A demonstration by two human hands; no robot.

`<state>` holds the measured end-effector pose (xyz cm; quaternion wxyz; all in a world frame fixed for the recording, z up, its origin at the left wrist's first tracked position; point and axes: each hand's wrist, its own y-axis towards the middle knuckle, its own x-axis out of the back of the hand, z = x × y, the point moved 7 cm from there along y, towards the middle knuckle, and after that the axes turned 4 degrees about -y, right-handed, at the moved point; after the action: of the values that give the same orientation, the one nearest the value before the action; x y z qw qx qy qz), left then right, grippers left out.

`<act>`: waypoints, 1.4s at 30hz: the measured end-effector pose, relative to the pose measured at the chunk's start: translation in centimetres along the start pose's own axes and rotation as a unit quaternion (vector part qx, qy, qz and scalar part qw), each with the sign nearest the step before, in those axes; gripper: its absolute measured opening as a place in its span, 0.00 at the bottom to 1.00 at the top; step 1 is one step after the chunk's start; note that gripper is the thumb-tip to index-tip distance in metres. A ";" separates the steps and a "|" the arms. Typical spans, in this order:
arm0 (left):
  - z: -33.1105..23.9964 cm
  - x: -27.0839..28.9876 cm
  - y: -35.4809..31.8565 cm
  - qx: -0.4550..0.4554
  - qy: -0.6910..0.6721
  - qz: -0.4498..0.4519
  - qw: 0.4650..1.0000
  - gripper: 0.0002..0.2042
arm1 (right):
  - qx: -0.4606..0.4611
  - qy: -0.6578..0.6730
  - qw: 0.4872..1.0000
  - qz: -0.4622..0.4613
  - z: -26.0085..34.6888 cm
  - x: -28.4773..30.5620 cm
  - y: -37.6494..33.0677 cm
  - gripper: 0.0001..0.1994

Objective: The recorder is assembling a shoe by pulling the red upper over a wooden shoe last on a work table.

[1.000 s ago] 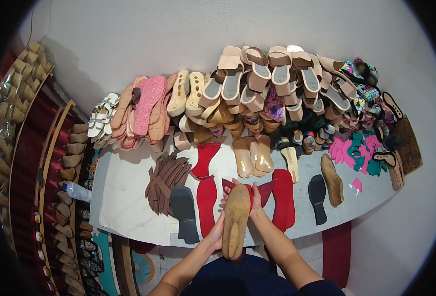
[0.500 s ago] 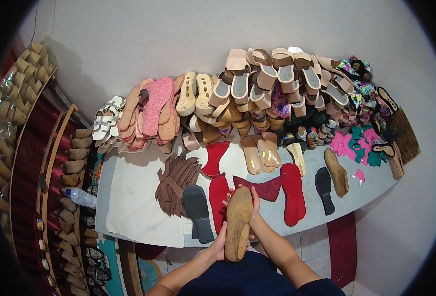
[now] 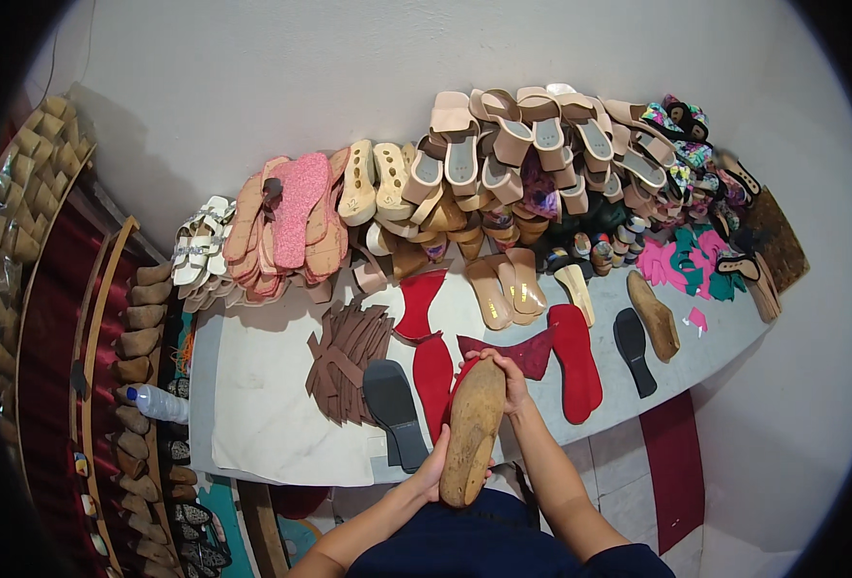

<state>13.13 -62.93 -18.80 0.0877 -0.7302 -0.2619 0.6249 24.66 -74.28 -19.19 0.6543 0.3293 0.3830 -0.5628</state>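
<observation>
A brown wooden shoe last (image 3: 474, 433) is held between both my hands above the table's near edge. My left hand (image 3: 432, 470) is closed around its lower left side. My right hand (image 3: 512, 381) grips its upper end, fingers wrapped over the tip. A strip of red material (image 3: 461, 378) shows along the last's upper left edge; the rest of it is hidden behind the last. Close by on the table lie dark grey soles (image 3: 394, 409), a red insole (image 3: 432, 371), a dark red cut piece (image 3: 527, 354) and a pair of red insoles (image 3: 575, 361).
Brown strips (image 3: 344, 361) are heaped at left. Another wooden last (image 3: 653, 313) and a black sole (image 3: 635, 349) lie at right. Piled sandals (image 3: 503, 144) and pink insoles (image 3: 301, 212) line the wall. A rack of lasts (image 3: 137, 342) and a plastic bottle (image 3: 163, 403) stand at far left.
My right hand has shifted slightly up and right, its fingers now over the last's upper end. The last leans a little more to the right, and the red strip beside it shows more.
</observation>
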 end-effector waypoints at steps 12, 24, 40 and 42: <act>0.2 2.2 0.1 -0.009 -0.076 0.028 0.997 0.39 | -0.062 -0.117 0.982 -0.137 -1.7 2.2 0.1 0.12; 0.3 2.1 -0.1 0.020 -0.228 0.111 0.967 0.34 | -0.064 -0.237 0.956 -0.163 -2.3 3.5 1.2 0.12; -4.3 5.0 -1.7 -0.070 -0.244 0.070 0.965 0.31 | -0.054 -0.890 0.448 -0.062 9.6 3.7 1.8 0.10; -4.2 5.1 -1.7 -0.065 -0.234 0.064 0.968 0.30 | -0.045 -0.796 0.598 -0.086 10.7 3.3 1.9 0.11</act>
<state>17.16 -58.15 -21.62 -0.0639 -0.5829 -0.2686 0.7642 28.17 -84.82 -16.86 0.6624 -0.3136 -0.2378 -0.6375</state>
